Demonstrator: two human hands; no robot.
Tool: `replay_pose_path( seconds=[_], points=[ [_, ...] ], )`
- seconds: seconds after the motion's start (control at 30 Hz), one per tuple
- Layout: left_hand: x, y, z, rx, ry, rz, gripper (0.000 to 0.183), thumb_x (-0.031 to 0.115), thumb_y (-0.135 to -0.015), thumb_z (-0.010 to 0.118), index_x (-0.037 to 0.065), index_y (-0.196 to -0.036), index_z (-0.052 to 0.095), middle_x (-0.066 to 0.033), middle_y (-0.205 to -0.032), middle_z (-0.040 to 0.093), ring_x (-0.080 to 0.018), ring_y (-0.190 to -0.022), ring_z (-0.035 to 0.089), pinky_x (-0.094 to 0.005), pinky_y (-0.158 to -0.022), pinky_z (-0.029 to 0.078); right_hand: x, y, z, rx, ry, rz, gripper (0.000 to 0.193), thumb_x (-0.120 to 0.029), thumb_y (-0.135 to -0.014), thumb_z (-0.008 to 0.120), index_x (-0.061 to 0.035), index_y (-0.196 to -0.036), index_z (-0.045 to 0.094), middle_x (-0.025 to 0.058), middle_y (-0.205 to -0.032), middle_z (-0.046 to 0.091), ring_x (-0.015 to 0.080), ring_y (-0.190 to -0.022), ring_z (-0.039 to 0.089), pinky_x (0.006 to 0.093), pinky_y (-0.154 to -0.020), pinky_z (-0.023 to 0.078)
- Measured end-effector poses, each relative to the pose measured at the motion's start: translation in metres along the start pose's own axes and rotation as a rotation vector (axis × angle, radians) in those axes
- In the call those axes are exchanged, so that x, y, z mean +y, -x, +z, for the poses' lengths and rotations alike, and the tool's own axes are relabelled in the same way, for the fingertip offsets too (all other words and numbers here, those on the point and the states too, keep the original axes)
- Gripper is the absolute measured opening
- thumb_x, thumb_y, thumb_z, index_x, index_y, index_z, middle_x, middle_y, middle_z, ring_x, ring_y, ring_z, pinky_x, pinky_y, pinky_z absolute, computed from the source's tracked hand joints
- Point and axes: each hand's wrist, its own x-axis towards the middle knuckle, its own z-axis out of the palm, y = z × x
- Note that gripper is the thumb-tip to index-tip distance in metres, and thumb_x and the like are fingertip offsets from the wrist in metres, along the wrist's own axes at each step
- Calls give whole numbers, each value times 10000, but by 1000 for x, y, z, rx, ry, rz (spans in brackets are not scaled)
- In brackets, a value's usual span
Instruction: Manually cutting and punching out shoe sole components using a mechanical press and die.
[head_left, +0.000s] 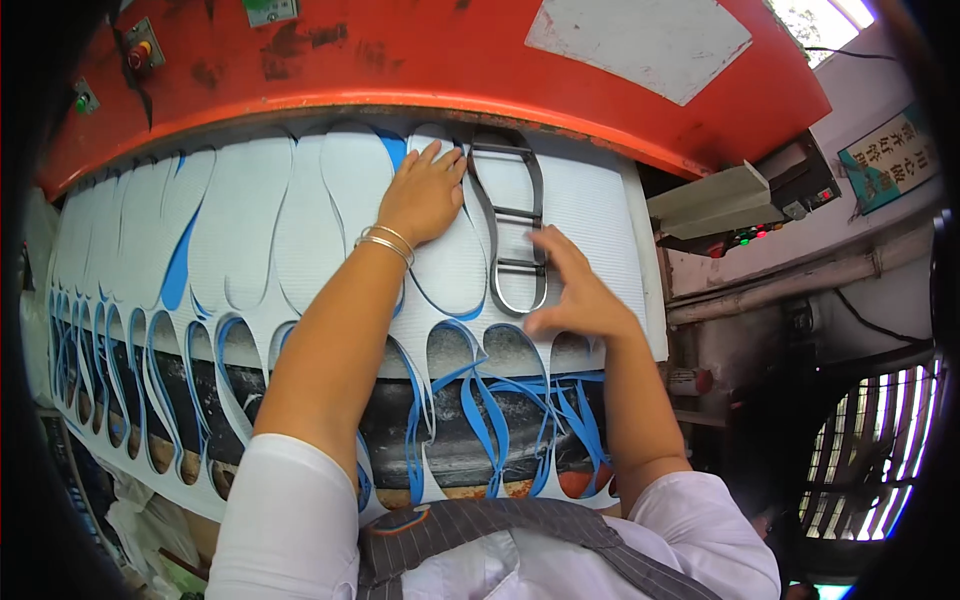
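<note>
A white ribbed sheet (592,205) with blue beneath it lies across the work surface, cut into rows of sole shapes. My left hand (424,197) rests on it, palm down with fingers stretched out, over a cut sole shape. Right of that hand stands a dark metal sole-shaped cutting die (518,213) with crossbars, on the sheet. My right hand (588,298) is beside the die's near right side, thumb and fingers spread apart. Whether its fingertips touch the die's rim I cannot tell.
A red machine beam (420,65) spans the far side, with a red button (139,54) at left. Cut-out white and blue scrap webbing (490,425) hangs over the near edge in front of me. A control box with lit buttons (745,238) stands at right.
</note>
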Motion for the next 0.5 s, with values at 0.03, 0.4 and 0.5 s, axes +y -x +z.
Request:
replay_pose_path(
  seconds=[0.03,0.4,0.5],
  points=[
    [1,-1,0,-8,-12,-3,441,204,-919,427,63,-1327,521,-75,-1429,453,-261,-1379,321,-424,-1143,230,-4,1,9,68,169,-55,970,-522,-510,865,-78,-1290,497,324,-1427,333,434,-1367,293,484,-1117,252],
    [7,-4,3,-19,-5,-14,444,213,-925,416,74,-1333,523,-75,-1403,477,-250,-1357,345,-403,-1135,234,-6,11,21,184,335,-185,745,-362,-518,870,-54,-1118,555,354,-1401,355,464,-1334,335,477,-1104,277],
    [4,-9,-16,40,21,-18,380,215,-917,425,72,-1221,601,-97,-1298,564,-259,-1271,443,-411,-1089,285,-16,2,18,199,361,-175,748,-364,-528,859,-51,-1133,549,362,-1403,344,462,-1343,322,483,-1108,271]
  ],
)
